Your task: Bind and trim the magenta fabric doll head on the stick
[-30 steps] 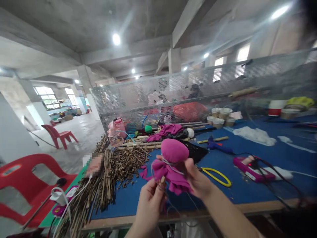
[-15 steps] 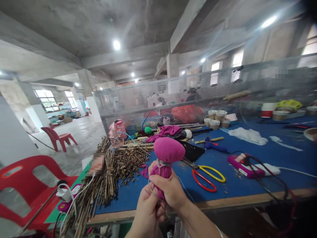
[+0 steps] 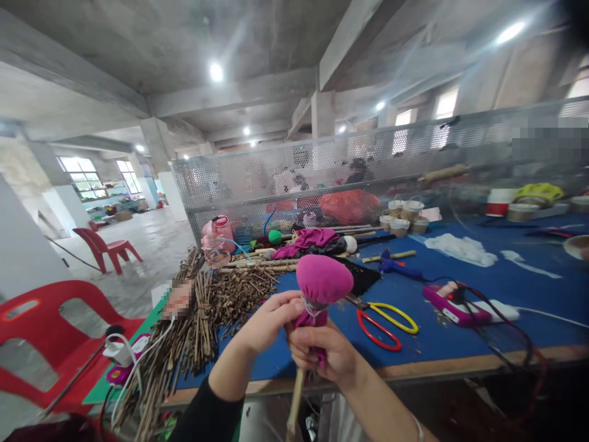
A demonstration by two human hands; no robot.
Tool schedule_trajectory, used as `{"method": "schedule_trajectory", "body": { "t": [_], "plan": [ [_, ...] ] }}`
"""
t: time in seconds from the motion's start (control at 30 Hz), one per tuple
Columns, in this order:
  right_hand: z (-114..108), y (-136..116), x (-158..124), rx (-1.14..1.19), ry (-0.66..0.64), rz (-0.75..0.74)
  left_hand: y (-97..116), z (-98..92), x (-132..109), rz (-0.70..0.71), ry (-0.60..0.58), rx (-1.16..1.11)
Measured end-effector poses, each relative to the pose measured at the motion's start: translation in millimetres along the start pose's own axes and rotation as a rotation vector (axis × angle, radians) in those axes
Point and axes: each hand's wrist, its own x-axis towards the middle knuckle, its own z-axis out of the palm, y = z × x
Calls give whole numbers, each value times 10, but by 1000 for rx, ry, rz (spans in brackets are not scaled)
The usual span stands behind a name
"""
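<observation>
A padded ball of magenta cloth [image 3: 324, 279] sits upright on the top of a wooden stick [image 3: 295, 408]. Grey cord [image 3: 315, 309] is wound around the cloth's neck, below the ball. My right hand [image 3: 326, 347] is closed around the gathered cloth and the stick under the neck. At the left side of the neck, my left hand [image 3: 275, 316] pinches at the cord, its fingertips partly hidden. Scissors with one red and one yellow handle [image 3: 386, 325] lie on the blue table to the right of my hands.
Bundled dry twigs [image 3: 202, 307] cover the table's left end. A pink jug [image 3: 218, 240], magenta cloth [image 3: 310, 242] and sticks lie toward the back. To the right are a blue glue gun [image 3: 399, 266], a purple power strip [image 3: 453, 307] with cables and several paper cups [image 3: 405, 212].
My left hand has risen from below my right hand to the neck of the cloth ball. The ball has shifted slightly right, and the stick beneath now shows.
</observation>
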Motion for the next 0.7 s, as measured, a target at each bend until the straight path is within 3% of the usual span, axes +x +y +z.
{"method": "schedule_trajectory", "body": {
  "t": [0.17, 0.27, 0.37, 0.47, 0.6, 0.7],
  "plan": [
    [41, 68, 6, 88, -31, 13, 39, 9, 183, -51, -226, -92],
    [80, 121, -29, 33, 68, 16, 95, 27, 92, -44, -234, -132],
    [21, 132, -133, -304, 59, 128, 209, -58, -165, 73, 2, -299],
    [-218, 84, -213, -683, 29, 316, 367, -222, -501, 206, 249, -468],
    [-655, 54, -100, -1327, 242, 361, 496, -320, -817, 262, 378, -392],
    [-846, 94, 122, -1673, 194, 362, 434, -325, -868, 269, 489, -370]
  ]
}}
